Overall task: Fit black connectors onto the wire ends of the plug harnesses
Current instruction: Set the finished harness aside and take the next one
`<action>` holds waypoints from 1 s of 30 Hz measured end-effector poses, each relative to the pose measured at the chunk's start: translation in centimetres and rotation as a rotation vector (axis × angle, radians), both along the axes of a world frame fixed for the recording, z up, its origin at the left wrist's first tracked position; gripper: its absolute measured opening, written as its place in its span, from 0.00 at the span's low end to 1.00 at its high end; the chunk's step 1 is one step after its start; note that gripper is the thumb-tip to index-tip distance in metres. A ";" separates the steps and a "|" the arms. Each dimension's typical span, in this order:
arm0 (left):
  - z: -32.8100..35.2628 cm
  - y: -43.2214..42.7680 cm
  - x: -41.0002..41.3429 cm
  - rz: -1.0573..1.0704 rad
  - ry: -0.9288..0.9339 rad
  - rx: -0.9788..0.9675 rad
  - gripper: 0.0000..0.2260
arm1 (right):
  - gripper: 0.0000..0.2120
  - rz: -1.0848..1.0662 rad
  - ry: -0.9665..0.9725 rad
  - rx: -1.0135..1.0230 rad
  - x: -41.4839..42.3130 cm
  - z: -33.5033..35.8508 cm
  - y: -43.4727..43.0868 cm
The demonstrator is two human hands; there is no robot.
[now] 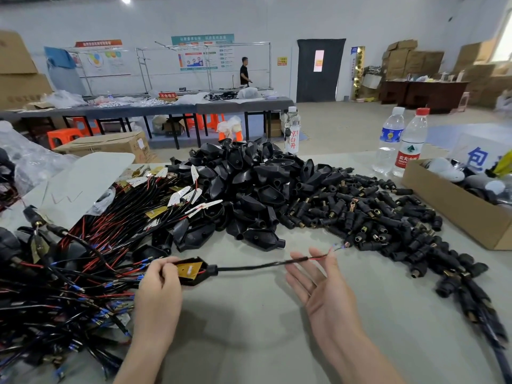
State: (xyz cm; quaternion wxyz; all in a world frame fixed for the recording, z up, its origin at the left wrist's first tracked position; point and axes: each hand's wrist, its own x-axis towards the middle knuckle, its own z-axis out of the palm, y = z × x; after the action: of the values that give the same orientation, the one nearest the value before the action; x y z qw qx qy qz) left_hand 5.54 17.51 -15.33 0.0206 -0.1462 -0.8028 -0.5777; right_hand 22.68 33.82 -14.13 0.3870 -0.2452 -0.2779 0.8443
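Gripping the plug end, the left hand point(159, 289) has its fingers point(166, 268) curled tight around one plug harness point(194, 271): a wedge-shaped black plastic shell with a flat brass-coloured plate showing in its open face. From the shell a single slim black cable runs right, low over the bare grey counter point(249, 322). The right hand point(324, 289) lies palm up, its fingers point(300, 286) straight and spread, and the cable crosses the tip of the uppermost finger. Past it the sheath ends and thin red wire shows; the wire ends point(336, 248) are blurred, with a hint of blue, and reach the near edge of the black connectors point(374, 217), a loose heap of short matte cylinders with brassy mouths. Behind sits a mound of glossy hollow plug shells point(249, 184). On the left sprawls a tangle of more harnesses point(69, 273), red and black leads with blue tips. Three clear plastic bottles point(390, 139) stand at the back, and one cardboard box point(457, 209) sits on the right.
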 end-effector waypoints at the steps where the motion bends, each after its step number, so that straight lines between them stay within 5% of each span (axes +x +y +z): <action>1: -0.1 -0.1 0.1 0.017 0.043 -0.086 0.11 | 0.14 -0.020 -0.003 0.000 0.2 -0.1 0.2; 5: 0.2 0.8 1.9 0.044 0.360 -0.268 0.12 | 0.11 -0.026 -0.140 0.142 0.3 -0.2 0.3; 8: 0.8 2.9 5.8 -0.223 0.552 -0.220 0.16 | 0.11 0.019 -0.157 0.239 0.0 0.0 -0.3; 13: -0.1 5.1 10.3 -0.473 0.596 -0.196 0.13 | 0.11 0.169 -0.158 0.334 -0.1 -0.3 -1.5; 20: -0.7 4.9 9.1 -0.468 0.673 -0.357 0.05 | 0.12 -0.030 -0.242 0.316 0.3 -0.7 1.1; 23: -1.5 5.0 9.0 -0.446 0.598 -0.385 0.03 | 0.11 -0.074 -0.447 0.558 0.9 -1.0 2.7; 27: -1.9 5.0 8.3 -0.446 0.448 -0.318 0.06 | 0.19 -0.328 -1.014 1.012 3.1 -1.9 6.4; 30: -2.1 5.0 8.1 -0.463 0.411 -0.279 0.09 | 0.23 -0.381 -1.306 1.114 3.4 -2.6 8.1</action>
State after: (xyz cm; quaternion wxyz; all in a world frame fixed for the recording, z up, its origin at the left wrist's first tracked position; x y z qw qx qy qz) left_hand 13.68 22.50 -17.41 0.0302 -0.4394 -0.7986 -0.4102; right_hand 26.05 41.88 -16.78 0.3484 -0.4970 -0.7696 0.1981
